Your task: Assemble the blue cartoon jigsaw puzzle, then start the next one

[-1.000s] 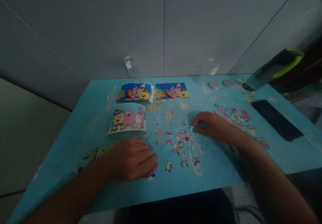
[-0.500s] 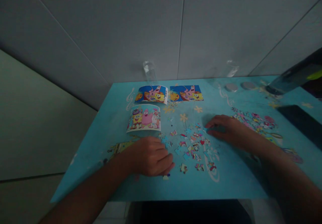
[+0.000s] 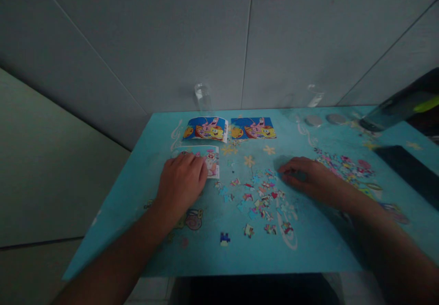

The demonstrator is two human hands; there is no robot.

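Note:
My left hand [image 3: 181,179] lies over the left part of a pink and light-blue cartoon picture card [image 3: 212,161], its fingers bent down onto the card and the fingertips hidden. At the right edge of a loose spread of jigsaw puzzle pieces [image 3: 262,195] rests my right hand [image 3: 302,172]. Its thumb and forefinger are pinched together, and I cannot make out whether a small piece is between them. A dark-blue and pale puzzle piece [image 3: 224,238] lies apart near the front, with a few more pieces to its right.
Two blue cartoon cards, one curled [image 3: 206,129] and one flat [image 3: 253,128], lie at the back. A second heap of pieces [image 3: 350,165] is beyond my right forearm. Clear jars [image 3: 204,99], grey lids [image 3: 313,120], a dark flat object [image 3: 408,170] and a bottle [image 3: 391,110] surround the work.
My left hand has moved up and left from beside the pieces onto the pink card, which now looks flatter. The dark-blue piece is uncovered. My right hand has hardly moved.

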